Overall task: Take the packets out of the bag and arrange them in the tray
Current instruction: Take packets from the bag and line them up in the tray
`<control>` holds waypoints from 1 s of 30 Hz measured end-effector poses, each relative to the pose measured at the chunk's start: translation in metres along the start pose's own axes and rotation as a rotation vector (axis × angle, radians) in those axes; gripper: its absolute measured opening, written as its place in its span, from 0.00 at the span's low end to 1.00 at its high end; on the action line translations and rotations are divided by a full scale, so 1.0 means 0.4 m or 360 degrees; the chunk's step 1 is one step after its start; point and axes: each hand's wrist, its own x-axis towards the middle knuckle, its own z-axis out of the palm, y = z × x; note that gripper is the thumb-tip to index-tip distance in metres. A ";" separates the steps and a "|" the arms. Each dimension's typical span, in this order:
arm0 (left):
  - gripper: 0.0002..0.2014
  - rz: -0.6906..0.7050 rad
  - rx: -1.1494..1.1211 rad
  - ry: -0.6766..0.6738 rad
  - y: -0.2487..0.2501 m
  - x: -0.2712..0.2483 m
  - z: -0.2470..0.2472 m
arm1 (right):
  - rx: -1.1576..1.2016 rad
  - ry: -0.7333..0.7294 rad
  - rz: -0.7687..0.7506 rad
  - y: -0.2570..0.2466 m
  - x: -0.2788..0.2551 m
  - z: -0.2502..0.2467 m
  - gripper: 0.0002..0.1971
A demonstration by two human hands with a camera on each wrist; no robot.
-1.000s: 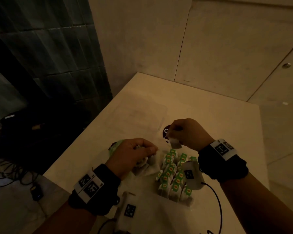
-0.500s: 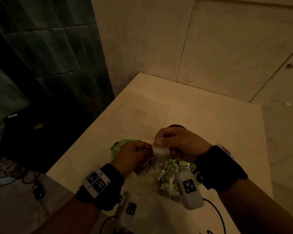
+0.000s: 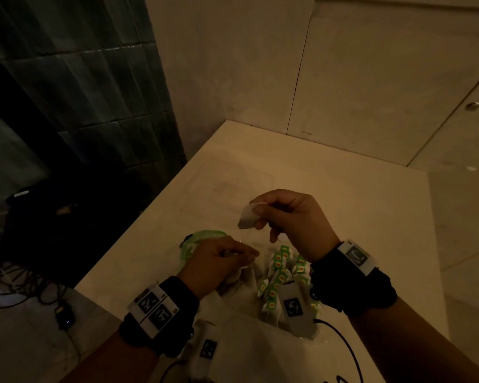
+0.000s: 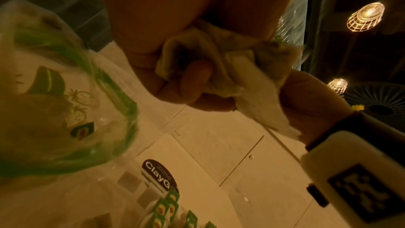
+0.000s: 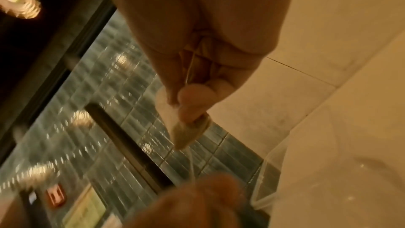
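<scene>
My right hand [image 3: 258, 214] pinches one pale tea-bag packet [image 3: 247, 218] between thumb and fingers, raised above the table; the packet [image 5: 186, 127] shows in the right wrist view too, and its thin string [image 5: 191, 162] runs down toward my left hand. My left hand [image 3: 244, 255] grips a crumpled bunch of packets [image 4: 221, 68], lower and to the left. Just left of it lies the clear, green-printed bag [image 3: 202, 237]. Under the right wrist, rows of green-tagged packets [image 3: 278, 272] stand in a clear tray with a black sticker [image 4: 156, 173].
A flat clear plastic lid [image 3: 241, 183] lies on the pale table [image 3: 357, 205] beyond my hands. The table's left edge drops to a dark floor with cables [image 3: 25, 283]. Walls close the far side. A black cable [image 3: 346, 346] trails from the right wrist.
My right hand came over to the left hand, took hold of a packet there, then lifted up and away to the right with it. The left hand stayed put with its bunch.
</scene>
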 end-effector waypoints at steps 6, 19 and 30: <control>0.07 0.0433 0.0073 -0.0141 0.021 -0.023 -0.033 | -0.0738 0.0271 -0.0240 0.041 0.013 -0.016 0.07; 0.06 0.0065 -0.0047 0.0193 0.006 0.019 -0.016 | 0.0238 -0.0307 0.0367 0.012 -0.011 -0.015 0.05; 0.05 0.0438 0.0387 -0.0196 0.020 0.016 -0.063 | 0.0009 0.0240 0.0106 0.023 0.018 -0.008 0.05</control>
